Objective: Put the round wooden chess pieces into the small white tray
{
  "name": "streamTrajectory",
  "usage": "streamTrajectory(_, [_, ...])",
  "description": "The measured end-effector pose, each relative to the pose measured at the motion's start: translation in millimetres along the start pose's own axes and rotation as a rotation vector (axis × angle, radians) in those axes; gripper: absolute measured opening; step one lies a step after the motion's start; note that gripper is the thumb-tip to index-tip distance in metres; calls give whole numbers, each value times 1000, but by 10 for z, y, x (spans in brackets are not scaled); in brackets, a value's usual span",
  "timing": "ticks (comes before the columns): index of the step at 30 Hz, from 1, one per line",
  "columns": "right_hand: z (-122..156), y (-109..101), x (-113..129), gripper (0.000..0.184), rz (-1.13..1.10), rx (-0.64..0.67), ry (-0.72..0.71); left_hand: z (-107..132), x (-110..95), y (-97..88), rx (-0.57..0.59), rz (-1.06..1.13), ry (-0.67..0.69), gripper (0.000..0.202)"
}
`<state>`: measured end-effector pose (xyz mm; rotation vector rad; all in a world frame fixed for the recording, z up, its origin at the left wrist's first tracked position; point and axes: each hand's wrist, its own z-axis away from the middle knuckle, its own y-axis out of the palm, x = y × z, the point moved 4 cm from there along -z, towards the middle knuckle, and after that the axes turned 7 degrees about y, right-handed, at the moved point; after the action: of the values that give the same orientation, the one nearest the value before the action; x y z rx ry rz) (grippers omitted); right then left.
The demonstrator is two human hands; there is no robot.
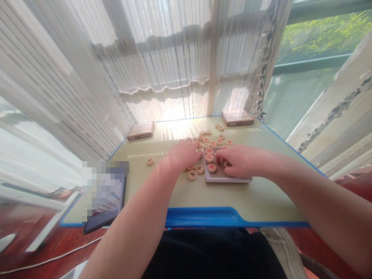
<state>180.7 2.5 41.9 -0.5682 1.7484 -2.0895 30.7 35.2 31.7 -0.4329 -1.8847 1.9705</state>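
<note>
Reaching over a pale yellow-green table with blue edging point(186, 197), the right hand point(241, 160) bends down into a shallow, pale grey open box point(228, 180). Its index finger and thumb are apart, with a round wooden disc with a dark mark point(227, 164) just beside them; whether they grip it I cannot tell. Three round wooden discs with red characters point(212, 167) lie along the box's left side.

The left hand point(184, 153) rests low over loose discs left of the box, its fingers seeming close together; what they hold, if anything, is hidden. Just nearer the person lie two round wooden discs with black characters point(192, 175). More light wooden discs point(205, 140) are scattered beyond the box, and a single small wooden disc point(150, 161) sits well apart on the left.

Two flat brown cardboard boxes point(141, 130) point(238, 123) stand at the far corners. A dark-framed glossy panel point(104, 223), partly pixelated, occupies the near left corner beside the left forearm. A sheer white striped curtain point(162, 58) hangs behind the far edge.
</note>
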Motion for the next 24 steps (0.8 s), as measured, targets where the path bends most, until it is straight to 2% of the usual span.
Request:
streamTrajectory(14, [2,-16,12,13,22,8,71,-3,13,10,-12,-8,20,45])
streamTrajectory(20, [0,-9,9,21,6,-31,28,5,15,7,-6,-2,9,45])
streamTrajectory(24, [11,-11,23,20,16,-52,8,4,0,21,17,-24,18,46])
